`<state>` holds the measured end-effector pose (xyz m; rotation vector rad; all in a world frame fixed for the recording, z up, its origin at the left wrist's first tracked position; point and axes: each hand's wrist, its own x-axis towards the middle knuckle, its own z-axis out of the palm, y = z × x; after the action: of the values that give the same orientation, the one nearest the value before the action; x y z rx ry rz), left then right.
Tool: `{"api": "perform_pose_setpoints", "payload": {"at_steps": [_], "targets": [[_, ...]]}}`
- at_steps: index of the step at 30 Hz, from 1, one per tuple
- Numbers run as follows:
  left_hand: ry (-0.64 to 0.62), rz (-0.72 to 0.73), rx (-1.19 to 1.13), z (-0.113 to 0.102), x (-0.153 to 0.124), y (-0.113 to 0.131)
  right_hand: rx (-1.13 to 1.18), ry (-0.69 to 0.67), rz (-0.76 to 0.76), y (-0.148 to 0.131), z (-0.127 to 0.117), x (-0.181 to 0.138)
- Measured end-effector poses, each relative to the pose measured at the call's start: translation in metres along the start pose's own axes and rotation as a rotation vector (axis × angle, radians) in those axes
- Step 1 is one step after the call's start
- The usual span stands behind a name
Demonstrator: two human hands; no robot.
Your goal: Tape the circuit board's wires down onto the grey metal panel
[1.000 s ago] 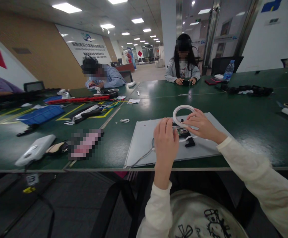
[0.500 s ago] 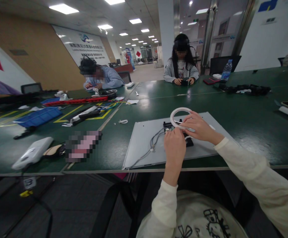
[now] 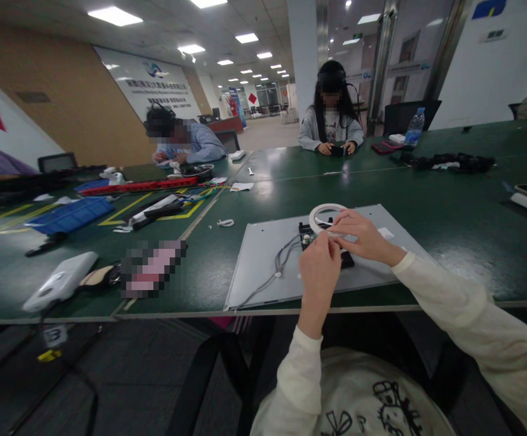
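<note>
A narrow roll of white tape (image 3: 314, 219) is held up over a grey flat panel (image 3: 258, 266). My right hand (image 3: 358, 233) is closed on the roll's right side. My left hand (image 3: 320, 260) is pinched at the roll's near edge, its fingertips meeting those of my right hand; the exact bit of tape between them is hidden. Under the roll, a black bracket with a small circuit board (image 3: 307, 235) sits on the panel, partly covered by my hands. A grey cable (image 3: 281, 260) runs from it across the panel's left side.
Left of the panel lie a pink item (image 3: 158, 266), blurred out, and a white device (image 3: 61, 280). Farther off are a blue tray (image 3: 70, 215) and a small white loop (image 3: 225, 223). Two people sit across the table; a water bottle (image 3: 414, 128) stands at the back right.
The roll of tape has dropped slightly and tipped flatter. My right hand has come down a little with it, while my left hand has barely shifted.
</note>
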<state>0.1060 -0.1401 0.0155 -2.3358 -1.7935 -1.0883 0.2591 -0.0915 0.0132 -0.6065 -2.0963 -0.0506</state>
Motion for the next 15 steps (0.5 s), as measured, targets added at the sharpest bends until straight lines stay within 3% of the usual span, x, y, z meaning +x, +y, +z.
{"api": "perform_pose_setpoints", "payload": {"at_steps": [8,15], "targets": [[0.05,-0.068,-0.425,-0.0014,0.003,-0.0033,0.06,0.042,0.044,-0.0047,0.0002,0.0007],[-0.039,-0.193,-0.926,-0.0017,0.0065,-0.0044,0.132,0.07,0.069,-0.0066,-0.0011,0.002]]}}
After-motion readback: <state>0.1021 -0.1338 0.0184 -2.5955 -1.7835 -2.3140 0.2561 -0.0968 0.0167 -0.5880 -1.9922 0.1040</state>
